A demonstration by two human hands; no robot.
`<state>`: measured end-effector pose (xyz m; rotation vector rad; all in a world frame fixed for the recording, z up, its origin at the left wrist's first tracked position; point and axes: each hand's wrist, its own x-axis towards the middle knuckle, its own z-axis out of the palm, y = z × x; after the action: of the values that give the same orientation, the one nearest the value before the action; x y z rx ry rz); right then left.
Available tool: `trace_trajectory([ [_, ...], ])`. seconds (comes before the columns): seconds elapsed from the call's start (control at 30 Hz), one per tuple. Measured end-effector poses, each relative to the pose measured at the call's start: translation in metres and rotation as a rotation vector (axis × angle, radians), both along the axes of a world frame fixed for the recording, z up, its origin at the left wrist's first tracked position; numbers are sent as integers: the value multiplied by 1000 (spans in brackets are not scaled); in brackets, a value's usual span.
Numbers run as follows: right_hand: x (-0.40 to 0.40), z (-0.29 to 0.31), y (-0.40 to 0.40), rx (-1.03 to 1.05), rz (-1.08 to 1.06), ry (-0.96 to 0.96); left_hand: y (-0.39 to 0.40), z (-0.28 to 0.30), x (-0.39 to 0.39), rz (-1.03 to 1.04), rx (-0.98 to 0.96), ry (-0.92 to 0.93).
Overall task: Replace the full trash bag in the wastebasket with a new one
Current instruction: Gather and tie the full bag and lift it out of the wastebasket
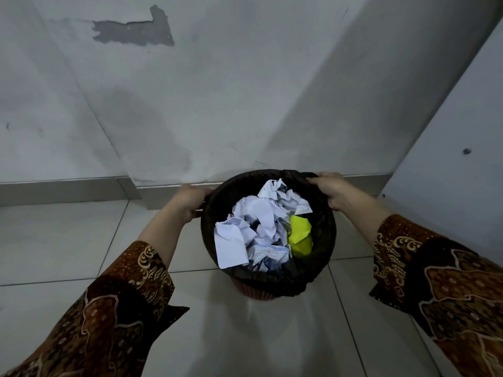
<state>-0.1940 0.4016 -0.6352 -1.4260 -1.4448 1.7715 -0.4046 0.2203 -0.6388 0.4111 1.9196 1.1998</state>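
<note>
Around the wastebasket (pixel 255 291) rim, my left hand (pixel 190 201) and right hand (pixel 333 190) each seem to pinch the black trash bag (pixel 321 240) lining it. Crumpled paper (pixel 258 219) only: light, soft, thin film; I'd gather that folded edge.

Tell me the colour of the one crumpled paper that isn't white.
Bright yellow-green paper, at the right side of the bag, seen in the head view.
</note>
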Motion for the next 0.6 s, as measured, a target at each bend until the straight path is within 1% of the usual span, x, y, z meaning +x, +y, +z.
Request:
trace_trajectory([
  [0.1,-6,-1,0,110,-35,55,9,-2,1,90,75,239],
  [0.2,-10,5,-3,122,-37,143,17,-2,0,168,66,529],
  [0.3,-9,9,-5,124,-99,197,17,-3,2,258,99,635],
  [0.37,-8,13,-8,109,-127,260,15,-3,2,283,93,709],
  [0.4,-9,14,-10,109,-122,261,14,-2,2,285,108,739],
  [0.47,-12,16,-9,100,-131,254,14,-1,1,278,164,744],
  [0.53,-18,17,-6,76,-151,218,15,-1,-1,263,197,655],
  [0.57,-21,18,-4,106,-138,150,15,0,-2,248,206,584],
  [0.6,-25,17,-4,188,-84,18,16,-1,-3,226,215,503],
])
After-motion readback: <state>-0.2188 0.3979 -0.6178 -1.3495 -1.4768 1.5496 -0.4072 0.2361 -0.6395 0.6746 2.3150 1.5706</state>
